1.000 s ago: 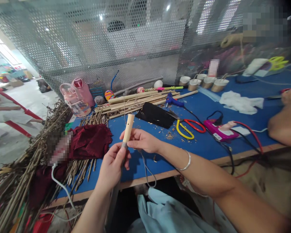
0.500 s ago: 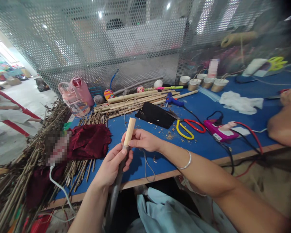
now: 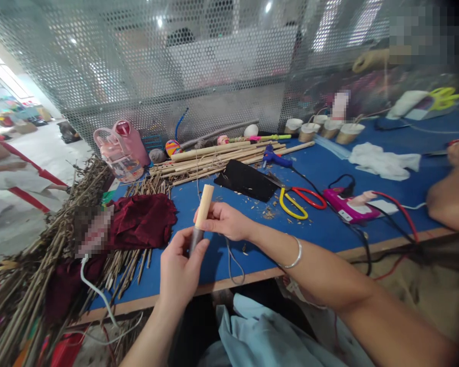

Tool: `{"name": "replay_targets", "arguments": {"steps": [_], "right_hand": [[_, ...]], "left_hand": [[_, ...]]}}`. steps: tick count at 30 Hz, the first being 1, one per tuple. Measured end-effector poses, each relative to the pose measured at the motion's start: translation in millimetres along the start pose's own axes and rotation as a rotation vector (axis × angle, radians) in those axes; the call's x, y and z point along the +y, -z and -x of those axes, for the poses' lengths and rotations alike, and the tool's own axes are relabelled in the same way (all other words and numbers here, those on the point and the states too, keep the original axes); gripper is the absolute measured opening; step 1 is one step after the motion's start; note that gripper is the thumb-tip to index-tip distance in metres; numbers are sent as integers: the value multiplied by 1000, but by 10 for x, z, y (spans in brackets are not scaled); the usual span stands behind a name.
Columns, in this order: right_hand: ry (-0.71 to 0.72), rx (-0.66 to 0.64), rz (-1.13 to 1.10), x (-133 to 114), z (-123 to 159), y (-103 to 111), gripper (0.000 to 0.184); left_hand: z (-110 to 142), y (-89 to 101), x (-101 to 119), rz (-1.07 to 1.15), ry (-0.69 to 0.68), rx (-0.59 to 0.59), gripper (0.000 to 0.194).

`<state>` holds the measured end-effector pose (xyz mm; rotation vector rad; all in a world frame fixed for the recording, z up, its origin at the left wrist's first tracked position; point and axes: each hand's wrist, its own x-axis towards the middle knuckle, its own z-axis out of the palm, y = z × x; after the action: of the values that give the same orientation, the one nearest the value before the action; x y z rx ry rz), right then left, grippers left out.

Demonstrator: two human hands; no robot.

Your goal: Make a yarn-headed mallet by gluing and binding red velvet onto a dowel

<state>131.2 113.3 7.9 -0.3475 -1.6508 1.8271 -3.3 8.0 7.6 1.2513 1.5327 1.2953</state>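
Upright in front of me is a pale wooden stick [image 3: 204, 204] whose lower part is covered in grey wrapping [image 3: 195, 238]. My left hand [image 3: 181, 267] closes round the grey part, thumb along its near side; the shaft below is hidden by the hand. At the bare wood just above the grey edge, my right hand [image 3: 227, 221] pinches the stick between thumb and fingers. A thin grey cord [image 3: 233, 265] hangs in a loop under my right hand, over the table edge.
On the blue table [image 3: 193, 196] lie wooden sticks [image 3: 214, 158], scissors [image 3: 294, 204], black cloth [image 3: 247, 181], a blue glue gun [image 3: 275, 158] and a purple power strip [image 3: 346, 206]. Dark red cloth [image 3: 143, 221] and dry stalks [image 3: 34, 265] are left. Another person's arm [image 3: 451, 193] rests right.
My left hand has changed its hold: its fingers were curled round the front, and now the thumb lies alongside. The grey shaft below it has gone out of sight. My right hand stays near the same spot.
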Motion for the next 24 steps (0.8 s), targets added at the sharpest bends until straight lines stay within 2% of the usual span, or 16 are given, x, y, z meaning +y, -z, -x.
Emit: {"name": "replay_targets", "arguments": {"steps": [1,2,6,8,11,15,19,24], "right_hand": [[-3,-2,-1,-8,4,-5,38],[-8,-15,-7,-17,9,-6,38],[-47,-109,-47,-39,28,7,37],[-49,-108,-29,-32,29,14,36],[-32,-75,8,-2,16,6,35],[10,-37,-72,28,-2,-14,42],[-37,-67,-118,14,14,-20,39],[-109,-65,-52,56,5,-33,35]], "left_hand": [[11,11,0,-16,3,-11,33],[8,25,0,22,29,-73,31],[-103,85,-32,441,221,-454,33],[-149,90,-61,551,257,-496,35],[-128,63,-78,423,175,-385,33],[-22,30,-44,245,47,-168,52],[-3,21,-27,247,24,-105,49],[-30,23,-35,278,43,-53,36]]}}
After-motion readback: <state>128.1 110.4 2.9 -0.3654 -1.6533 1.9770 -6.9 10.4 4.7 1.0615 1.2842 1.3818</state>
